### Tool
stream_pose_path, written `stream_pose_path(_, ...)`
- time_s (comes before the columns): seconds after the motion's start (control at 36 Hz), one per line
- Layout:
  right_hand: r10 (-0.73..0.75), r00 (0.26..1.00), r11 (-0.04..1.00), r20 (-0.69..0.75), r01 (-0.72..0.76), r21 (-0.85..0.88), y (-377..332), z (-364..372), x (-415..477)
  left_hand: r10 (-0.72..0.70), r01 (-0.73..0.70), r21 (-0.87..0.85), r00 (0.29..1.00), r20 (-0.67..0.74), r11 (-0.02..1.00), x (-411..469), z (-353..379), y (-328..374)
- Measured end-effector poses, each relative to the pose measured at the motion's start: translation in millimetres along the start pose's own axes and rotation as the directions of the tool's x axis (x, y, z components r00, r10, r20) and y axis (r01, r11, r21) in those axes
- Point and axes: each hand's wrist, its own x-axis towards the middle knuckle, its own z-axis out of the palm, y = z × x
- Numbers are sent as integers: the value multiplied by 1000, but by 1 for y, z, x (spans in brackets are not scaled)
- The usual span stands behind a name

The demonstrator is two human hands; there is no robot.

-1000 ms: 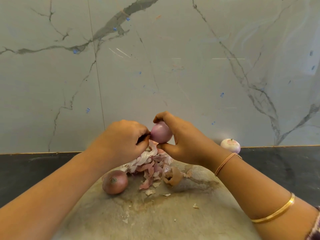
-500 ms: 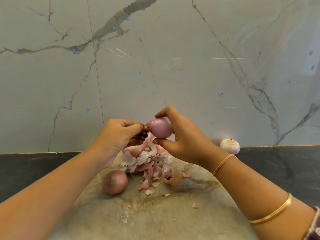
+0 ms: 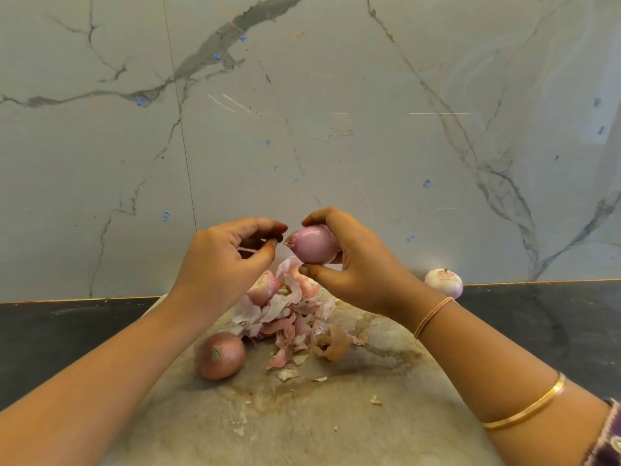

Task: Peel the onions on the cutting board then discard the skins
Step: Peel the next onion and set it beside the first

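Pale grey polished marble wall (image 3: 336, 129), veined dark grey and flecked blue, rises behind and above the grip of the right hand (image 3: 363, 267). A thin vertical seam (image 3: 181, 129) runs left of it. Below, to both sides, lies a black glossy stone countertop (image 3: 554, 331), edged at the wall by a gold strip (image 3: 537, 282). Light is soft and diffuse.

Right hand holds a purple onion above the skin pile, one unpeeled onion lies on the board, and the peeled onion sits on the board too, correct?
No: the head view shows the peeled onion off the cutting board, on the dark counter by the wall. The right hand holds a purple onion above the skin pile, and one unpeeled onion lies on the board.
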Motion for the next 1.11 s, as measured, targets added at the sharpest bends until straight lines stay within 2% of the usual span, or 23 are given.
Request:
stream_pose_path(0.14,86,996,982,35,-91,167,1,1,0,233,-234,19,971,49,972,-2,0,1)
stream_pose_path(0.31,223,961,828,163,-275,489,-1,-1,0,327,-333,53,941,89,942,0,-1,-2)
stream_pose_path(0.5,296,900,619,320,-436,653,1,0,2,302,-306,46,950,76,951,1,-3,-2)
stream_pose_path(0.64,302,876,569,377,-483,666,1,0,1,229,-237,73,968,102,969,0,0,-1)
stream_pose_path(0.78,321,881,627,348,-473,619,-2,4,2,170,-187,136,977,126,973,-3,0,3)
stream_pose_path(0.89,298,912,747,283,-407,526,-4,5,1,119,-137,175,987,110,975,-2,2,0)
stream_pose_path(1.03,202,969,935,144,-235,267,-5,7,1,-13,1,137,996,84,991,-3,5,-1)
stream_pose_path(1.11,123,989,988,82,-129,85,-8,8,1,-82,73,118,994,75,990,-3,6,-1)
